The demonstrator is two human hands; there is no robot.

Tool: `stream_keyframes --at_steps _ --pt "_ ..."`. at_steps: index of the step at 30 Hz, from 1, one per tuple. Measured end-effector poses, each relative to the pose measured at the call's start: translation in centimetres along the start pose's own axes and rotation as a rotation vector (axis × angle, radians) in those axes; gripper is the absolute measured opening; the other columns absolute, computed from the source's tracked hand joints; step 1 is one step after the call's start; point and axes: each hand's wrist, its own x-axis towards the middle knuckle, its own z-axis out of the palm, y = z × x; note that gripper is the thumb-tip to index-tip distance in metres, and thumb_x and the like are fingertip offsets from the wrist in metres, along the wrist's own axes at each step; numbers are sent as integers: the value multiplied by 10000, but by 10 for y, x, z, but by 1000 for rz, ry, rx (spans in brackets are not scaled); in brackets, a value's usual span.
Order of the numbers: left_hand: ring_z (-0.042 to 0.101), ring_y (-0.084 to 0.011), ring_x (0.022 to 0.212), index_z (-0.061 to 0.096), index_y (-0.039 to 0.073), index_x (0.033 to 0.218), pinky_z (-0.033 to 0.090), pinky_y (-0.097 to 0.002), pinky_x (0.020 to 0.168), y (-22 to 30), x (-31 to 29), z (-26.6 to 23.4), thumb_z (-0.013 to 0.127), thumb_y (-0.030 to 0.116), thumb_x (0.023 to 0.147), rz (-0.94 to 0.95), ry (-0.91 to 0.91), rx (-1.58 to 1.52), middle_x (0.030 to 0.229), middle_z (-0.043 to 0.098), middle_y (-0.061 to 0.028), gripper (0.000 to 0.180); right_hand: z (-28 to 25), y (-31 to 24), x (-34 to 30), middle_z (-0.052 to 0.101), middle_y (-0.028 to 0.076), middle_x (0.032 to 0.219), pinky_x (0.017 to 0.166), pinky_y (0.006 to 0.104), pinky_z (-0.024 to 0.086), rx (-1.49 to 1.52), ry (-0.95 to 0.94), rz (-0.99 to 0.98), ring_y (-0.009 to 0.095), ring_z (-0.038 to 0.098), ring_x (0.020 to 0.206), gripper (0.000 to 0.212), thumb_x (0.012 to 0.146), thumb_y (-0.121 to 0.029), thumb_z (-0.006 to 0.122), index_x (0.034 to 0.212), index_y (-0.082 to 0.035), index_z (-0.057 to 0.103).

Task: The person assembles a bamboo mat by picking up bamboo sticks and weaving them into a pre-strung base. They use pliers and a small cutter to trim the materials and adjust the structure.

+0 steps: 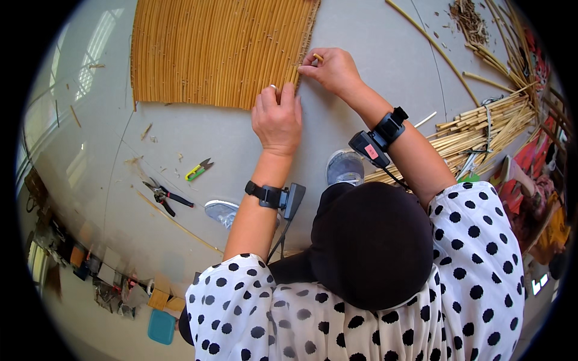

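A mat of golden reed stalks (211,51), bound side by side, lies on the floor at the far side. My left hand (277,123) is at its near right corner, fingers curled down and pressed together on the edge stalks. Just right of that edge, my right hand (331,71) is closed, with thumb and forefinger pinched at the mat's side. The end of a short reed stalk (318,58) sticks out between its fingers. The fingertips of both hands are partly hidden, so the exact grip on the binding is not visible.
Yellow-green thread snips (199,169) and dark-handled pliers (165,195) lie left of my left forearm. A bundle of loose reeds (481,129) is on the right, with a long stalk (433,45) and a heap of scraps (468,23) beyond. Another person's arm (522,177) shows at far right.
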Motion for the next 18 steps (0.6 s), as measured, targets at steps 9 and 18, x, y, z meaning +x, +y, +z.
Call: stream_keyframes --at_steps 9,18 --pt "551 -261 830 640 138 1005 468 -374 691 -2 20 15 716 198 763 18 79 -60 923 534 -74 261 1 -3 -3 567 41 578 505 298 426 -21 26 -5 129 506 517 193 732 -237 768 817 -75 709" --pt "539 -241 770 663 171 942 458 -362 661 -11 19 25 724 187 758 -29 152 -139 882 511 -58 195 5 -8 -1 550 21 565 489 284 411 19 19 35 106 478 506 185 725 -227 771 804 -72 709"
